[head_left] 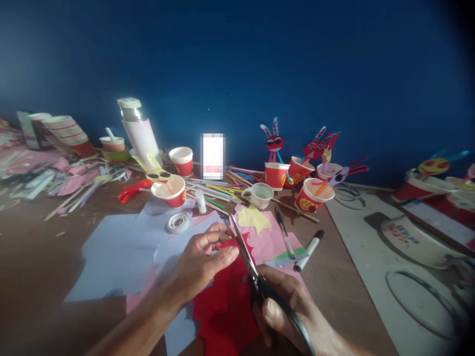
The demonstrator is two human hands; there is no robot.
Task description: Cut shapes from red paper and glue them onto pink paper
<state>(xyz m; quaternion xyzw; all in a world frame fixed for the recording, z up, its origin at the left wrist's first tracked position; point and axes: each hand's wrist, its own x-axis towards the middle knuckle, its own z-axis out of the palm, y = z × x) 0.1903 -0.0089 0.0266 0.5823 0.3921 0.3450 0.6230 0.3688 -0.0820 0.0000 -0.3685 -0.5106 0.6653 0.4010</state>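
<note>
My left hand [208, 254] pinches the upper edge of a sheet of red paper [226, 301], thumb on top. In my right hand [289, 299] is a pair of black-handled scissors [246, 242], its blades pointing up and away, slightly apart, at the paper's edge beside my left thumb. Wavy cut edges run along the red sheet. Beneath it lie light blue paper [115, 254] and pink paper [270, 242]. A yellow paper piece with a jagged outline [254, 220] rests on the pink one, just beyond the scissor tips.
A roll of tape [178, 223], a small white bottle [200, 201], a pen [285, 232] and a marker [309, 250] lie around the paper. Behind stand a mug [261, 196], paper cups with figures [276, 175] and a thermos [140, 131]. Paper scraps [74, 183] cover the left side.
</note>
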